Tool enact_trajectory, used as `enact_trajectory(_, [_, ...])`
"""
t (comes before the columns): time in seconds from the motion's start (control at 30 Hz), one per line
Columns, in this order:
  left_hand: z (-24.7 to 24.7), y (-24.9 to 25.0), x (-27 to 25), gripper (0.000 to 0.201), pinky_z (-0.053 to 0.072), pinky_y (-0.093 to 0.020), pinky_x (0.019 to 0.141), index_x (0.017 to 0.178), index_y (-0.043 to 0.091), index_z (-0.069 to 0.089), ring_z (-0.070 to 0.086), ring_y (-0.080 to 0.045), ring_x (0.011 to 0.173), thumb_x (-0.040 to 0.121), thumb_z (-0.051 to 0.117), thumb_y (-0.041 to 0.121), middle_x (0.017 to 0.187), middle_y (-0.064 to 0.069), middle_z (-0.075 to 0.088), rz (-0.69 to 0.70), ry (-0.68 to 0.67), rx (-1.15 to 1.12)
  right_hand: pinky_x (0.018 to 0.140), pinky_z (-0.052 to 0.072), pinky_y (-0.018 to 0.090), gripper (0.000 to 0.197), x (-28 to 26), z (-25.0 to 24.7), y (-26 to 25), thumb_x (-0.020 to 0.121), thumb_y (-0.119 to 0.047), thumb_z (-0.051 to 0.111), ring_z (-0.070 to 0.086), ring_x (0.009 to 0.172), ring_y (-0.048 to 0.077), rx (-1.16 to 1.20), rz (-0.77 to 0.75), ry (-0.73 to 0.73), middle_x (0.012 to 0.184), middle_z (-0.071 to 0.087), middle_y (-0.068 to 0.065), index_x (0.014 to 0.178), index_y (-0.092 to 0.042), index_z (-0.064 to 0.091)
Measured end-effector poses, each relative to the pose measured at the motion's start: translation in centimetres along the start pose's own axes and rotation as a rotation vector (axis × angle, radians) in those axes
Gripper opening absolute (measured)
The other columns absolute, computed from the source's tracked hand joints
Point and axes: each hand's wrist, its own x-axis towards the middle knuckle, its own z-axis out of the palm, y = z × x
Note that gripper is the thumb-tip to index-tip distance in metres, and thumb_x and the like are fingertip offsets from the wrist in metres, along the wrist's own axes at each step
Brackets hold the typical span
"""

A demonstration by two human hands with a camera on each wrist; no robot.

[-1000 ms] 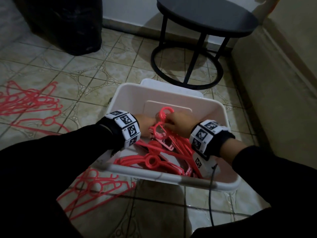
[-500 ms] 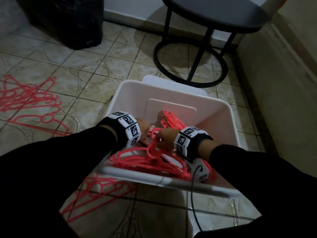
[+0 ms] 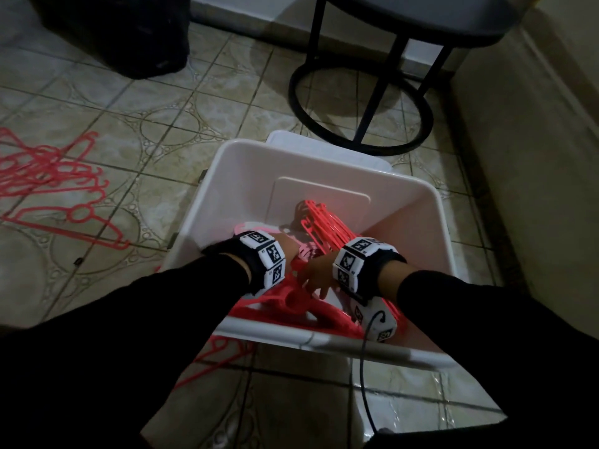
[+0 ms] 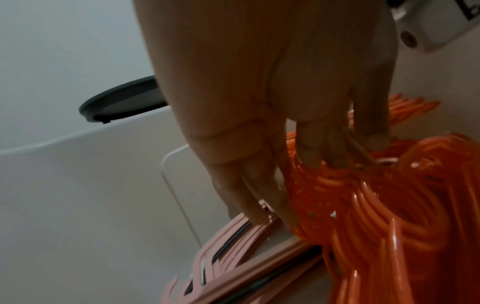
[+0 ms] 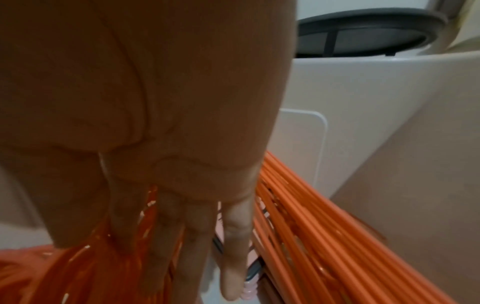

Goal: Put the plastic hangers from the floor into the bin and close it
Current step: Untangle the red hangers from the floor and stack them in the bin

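White bin (image 3: 324, 163), lid off: orange hangers (image 3: 327, 222) bundled inside. Left hand (image 4: 272, 102), fingers straight, pressing the bundle. Right hand (image 3: 312, 270), fingers extended, resting on it. More hangers (image 3: 48, 176) on floor.

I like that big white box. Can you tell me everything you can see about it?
The bin is white, smooth plastic, roughly square with rounded corners and a thick rim. It stands open on the tiled floor near a black table. A raised panel marks its bottom. Red hangers lie inside, and both hands, left hand and right hand, reach in touching them. A white lid seems to lie behind it.
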Motion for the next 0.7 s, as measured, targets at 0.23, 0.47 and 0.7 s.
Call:
enact_trajectory(0.23, [-7.4,5.6,-12.0,0.013,0.049,-0.026,0.060,0.083,0.016,0.066,0.067,-0.020,0.074,0.075,0.074,0.023,0.078,-0.001,0.068,-0.014,0.047,0.088,0.049,0.051,0.018,0.037,-2.1,-1.4,0.7,0.098,-0.002,0.042,0.061,0.112,0.028,0.182,0.028,-0.103,0.135,0.052,0.018,0.134,0.002,0.046])
enact_trajectory(0.47, [-7.3,7.5,-13.3,0.024,0.040,-0.026,0.064,0.104,0.015,0.065,0.064,-0.022,0.090,0.092,0.054,0.032,0.100,-0.002,0.066,0.006,0.148,0.339,0.081,0.055,0.036,0.032,-3.5,-5.7,6.9,0.080,-0.029,0.072,0.068,0.089,0.030,0.034,0.219,0.490,0.101,0.070,0.016,0.101,-0.006,0.069])
enact_trajectory(0.7, [-7.0,8.1,-13.1,0.026,0.040,-0.029,0.060,0.097,0.014,0.070,0.066,-0.025,0.087,0.097,0.045,0.022,0.094,-0.002,0.069,0.024,0.099,0.287,0.078,0.054,0.037,0.046,-4.4,-1.8,6.5,0.083,-0.036,0.067,0.065,0.096,0.025,-0.350,0.243,0.442,0.113,0.066,0.004,0.124,-0.019,0.055])
